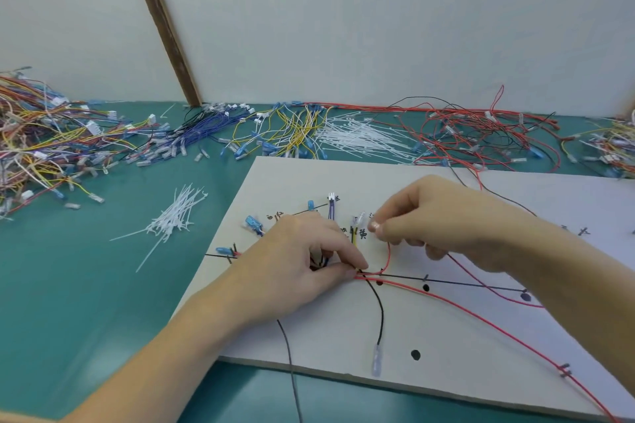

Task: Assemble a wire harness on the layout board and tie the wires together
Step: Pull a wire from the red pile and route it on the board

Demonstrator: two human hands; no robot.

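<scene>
The pale layout board (309,336) lies on the green table, marked with black lines and dots. My left hand (302,261) presses and pinches the wire bundle (360,273) where red, black and yellow wires meet on the board. My right hand (436,216) pinches the end of a red wire (388,256) that curves down to that junction. A long red wire (481,318) runs to the lower right. One black wire (379,312) hangs down to a clear terminal (377,362). Blue terminals (253,224) and a white connector (331,197) sit on the board's upper left.
A loose pile of white cable ties (171,216) lies left of the board, and more cable ties (364,137) behind it. Heaps of coloured wires (44,137) fill the back left; blue and yellow wires (268,127) and red wires (481,134) line the back wall.
</scene>
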